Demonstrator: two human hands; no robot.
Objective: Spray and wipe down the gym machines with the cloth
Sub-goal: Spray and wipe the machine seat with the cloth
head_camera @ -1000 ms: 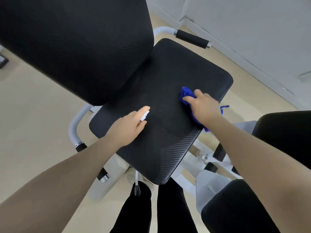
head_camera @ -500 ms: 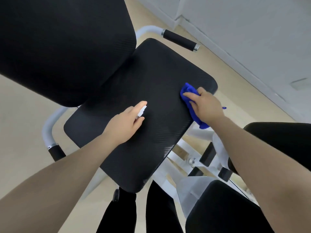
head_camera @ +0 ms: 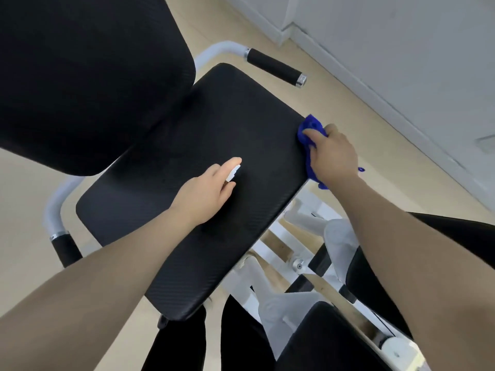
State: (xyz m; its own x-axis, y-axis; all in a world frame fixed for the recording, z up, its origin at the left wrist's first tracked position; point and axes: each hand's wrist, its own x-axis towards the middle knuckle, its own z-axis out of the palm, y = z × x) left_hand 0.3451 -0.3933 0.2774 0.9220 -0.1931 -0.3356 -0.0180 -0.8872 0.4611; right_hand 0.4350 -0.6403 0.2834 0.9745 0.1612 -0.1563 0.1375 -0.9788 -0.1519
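- While the head view looks down, the black seat pad point(head_camera: 187, 167) of a gym machine fills the middle, and it serves as the landmark.
- Right hand point(head_camera: 332, 153) lies at the seat pad's far right edge, its fingers curled over a blue cloth point(head_camera: 310, 128) and pressing it against the pad's rim.
- Part of the cloth hangs below the wrist, off the pad's edge.
- Left hand point(head_camera: 206, 188) hovers over the middle of the seat pad, its fingers curled round a small white spray bottle point(head_camera: 233, 173), of which only the nozzle end shows past the forefinger.
- Whether the left hand touches the pad cannot be told.
- A black backrest pad point(head_camera: 88, 76) rises to the upper left of the seat pad, overlapping its far corner.
- A white tube with a black foam handle point(head_camera: 273, 66) sticks out beyond the seat pad's far edge; a second foam handle point(head_camera: 65, 250) sits off its near left corner.
- White frame parts point(head_camera: 297, 263) and another black pad point(head_camera: 321, 341) lie to the lower right of the seat pad.
- Pale wooden floor point(head_camera: 24, 188) surrounds the seat pad, with a white wall point(head_camera: 401, 49) beyond it to the upper right.
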